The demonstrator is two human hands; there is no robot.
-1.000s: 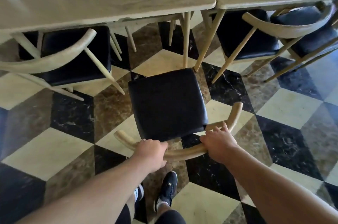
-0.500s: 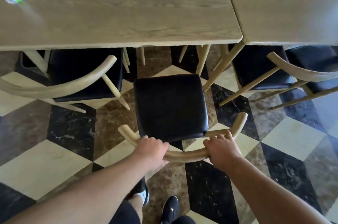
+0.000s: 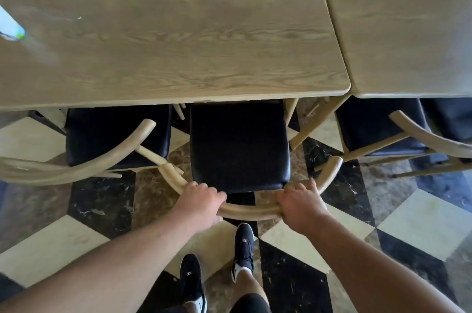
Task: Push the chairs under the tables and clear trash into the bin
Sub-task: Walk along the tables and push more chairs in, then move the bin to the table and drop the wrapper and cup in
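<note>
A wooden chair with a black seat (image 3: 238, 146) stands in front of me, its front edge just under the near edge of a long wooden table (image 3: 178, 39). My left hand (image 3: 199, 201) grips the left part of its curved backrest (image 3: 251, 211). My right hand (image 3: 301, 204) grips the right part. A white and green piece of trash (image 3: 10, 26) lies on the table at the far left edge of view, blurred.
A second chair (image 3: 115, 133) sits under the table at left, its backrest close to mine. Two more chairs (image 3: 378, 128) sit under a second table (image 3: 408, 31) at right. More chairs stand beyond the tables. The floor is chequered marble. My feet (image 3: 244, 243) are behind the chair.
I have stepped forward and pushed the chair toward the table; its seat front now reaches under the table edge. Both hands kept their grip on the backrest.
</note>
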